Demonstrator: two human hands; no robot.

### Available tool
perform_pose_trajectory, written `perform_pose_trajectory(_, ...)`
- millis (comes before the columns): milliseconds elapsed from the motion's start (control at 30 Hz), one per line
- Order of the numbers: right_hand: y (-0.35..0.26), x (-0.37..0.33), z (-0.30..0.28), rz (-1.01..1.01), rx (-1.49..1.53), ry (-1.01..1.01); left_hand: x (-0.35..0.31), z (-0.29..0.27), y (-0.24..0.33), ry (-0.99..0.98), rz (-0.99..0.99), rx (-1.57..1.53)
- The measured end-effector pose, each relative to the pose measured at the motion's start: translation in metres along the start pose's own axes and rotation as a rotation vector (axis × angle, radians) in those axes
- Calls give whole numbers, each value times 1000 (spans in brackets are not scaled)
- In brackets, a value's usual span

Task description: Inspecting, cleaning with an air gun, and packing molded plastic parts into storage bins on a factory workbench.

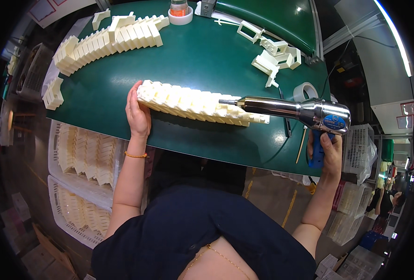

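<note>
A long row of cream plastic parts [188, 99] lies pressed together in the middle of the green table. Against the row's left end rests my left hand [138, 114], its fingers stretched out along the end piece and the thumb partly hidden. My right hand [329, 151] is wrapped round the blue handle of a heat gun [277, 107] with a shiny metal barrel. Its narrow nozzle points left, over the right part of the row; whether the tip touches the parts I cannot tell.
Another curved row of cream parts [113, 43] stands at the back left, with a loose piece [53, 94] nearby. Cream frames [277, 56] lie at the back right. Tape rolls [305, 91], a black pen [288, 126] and filled crates [78, 210] surround the work.
</note>
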State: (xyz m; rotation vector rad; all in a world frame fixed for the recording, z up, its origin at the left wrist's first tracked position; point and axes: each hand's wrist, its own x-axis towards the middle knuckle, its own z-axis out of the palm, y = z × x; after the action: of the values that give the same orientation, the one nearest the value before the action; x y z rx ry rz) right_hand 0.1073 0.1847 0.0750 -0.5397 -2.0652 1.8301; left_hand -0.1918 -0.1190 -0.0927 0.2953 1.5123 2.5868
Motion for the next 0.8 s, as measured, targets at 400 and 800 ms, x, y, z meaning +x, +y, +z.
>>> perform_pose_trajectory(400,3,8,16,13,30,-6,-1,3,3,9,0,9)
perform_pose_trajectory(800,12,8,27,-13,67,10,-1,3,3,3,-6,19)
